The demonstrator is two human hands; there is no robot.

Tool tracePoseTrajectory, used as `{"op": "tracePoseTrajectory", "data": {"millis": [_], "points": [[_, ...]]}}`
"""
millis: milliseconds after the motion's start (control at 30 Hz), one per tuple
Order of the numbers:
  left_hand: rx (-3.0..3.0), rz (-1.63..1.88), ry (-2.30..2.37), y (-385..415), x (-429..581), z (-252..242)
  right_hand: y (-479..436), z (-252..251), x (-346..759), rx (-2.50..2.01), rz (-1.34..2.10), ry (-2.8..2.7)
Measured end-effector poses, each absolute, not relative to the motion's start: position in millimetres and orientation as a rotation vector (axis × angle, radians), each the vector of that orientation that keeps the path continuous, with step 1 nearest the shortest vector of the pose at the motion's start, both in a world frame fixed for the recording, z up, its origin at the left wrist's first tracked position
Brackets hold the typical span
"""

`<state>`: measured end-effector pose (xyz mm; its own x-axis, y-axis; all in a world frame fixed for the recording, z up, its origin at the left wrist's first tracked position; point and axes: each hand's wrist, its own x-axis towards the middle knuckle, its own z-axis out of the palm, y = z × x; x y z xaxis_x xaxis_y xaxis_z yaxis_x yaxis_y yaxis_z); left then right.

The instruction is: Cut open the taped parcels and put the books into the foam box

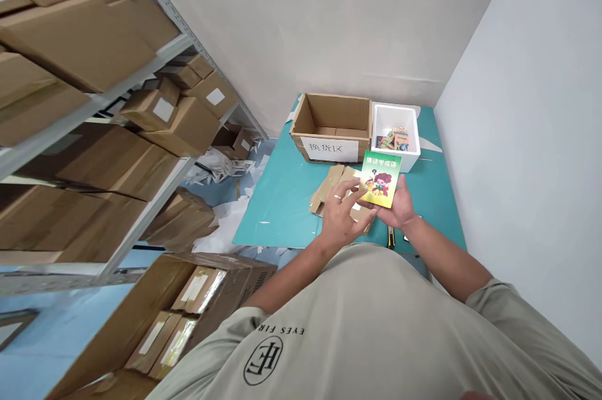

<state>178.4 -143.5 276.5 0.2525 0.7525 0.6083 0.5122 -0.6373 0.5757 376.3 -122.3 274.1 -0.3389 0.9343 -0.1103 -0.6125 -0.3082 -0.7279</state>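
My right hand (pixel 399 207) supports a green and yellow picture booklet (pixel 380 179) from below, and the fingertips of my left hand (pixel 341 212) press its lower left edge. The cover has a cartoon figure and a Chinese title. Under my hands lies a piece of flattened brown cardboard (pixel 332 190), partly hidden. Beyond the booklet stand an open cardboard box (pixel 333 121) with a white label and a white foam box (pixel 395 130) holding small colourful packets. The booklet overlaps the foam box's front corner in this view.
A teal mat (pixel 277 205) covers the table, with a yellow-and-black utility knife (pixel 390 237) near its front edge. Walls close the far and right sides. Metal shelves (pixel 141 118) stacked with cardboard boxes stand left. Another open carton (pixel 188 300) sits lower left, with white paper scraps (pixel 211 240) beyond it.
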Motion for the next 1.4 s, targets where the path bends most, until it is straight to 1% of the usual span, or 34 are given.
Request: {"op": "tracePoseTrajectory", "data": {"millis": [133,300,400,533,733,967,1133,1233,1300,1400], "points": [[2.229,1.461,1.216,-140.8,154.5,285.8,-120.5,306.8,379.1,-0.544,1.862,-0.739],[2.203,1.586,1.216,-131.6,140.8,297.0,-116.0,321.2,363.4,-0.481,1.854,-0.657],[2.165,1.593,1.227,-123.2,141.7,304.9,-114.5,321.9,346.8,-0.502,1.833,-0.587],[2.164,1.417,1.248,-110.8,150.7,312.4,-115.8,321.7,316.9,-0.562,1.806,-0.529],[2.081,1.347,1.292,-100.1,143.1,306.4,-117.7,311.2,280.1,-0.644,1.751,-0.543],[1.985,1.457,1.081,-88.7,109.6,302.0,-110.6,297.9,268.1,-0.679,1.691,-0.538],[1.693,1.411,1.152,-69.0,83.5,301.9,-105.0,295.3,274.9,-0.741,1.695,-0.501],[1.535,1.443,1.160,-56.8,74.3,297.0,-103.7,296.9,282.4,-0.728,1.690,-0.491],[1.557,1.527,1.172,-50.7,73.6,293.7,-102.6,299.2,287.0,-0.711,1.685,-0.502],[1.857,1.634,1.209,-49.4,81.5,292.7,-100.1,303.5,293.4,-0.691,1.704,-0.549]]}}
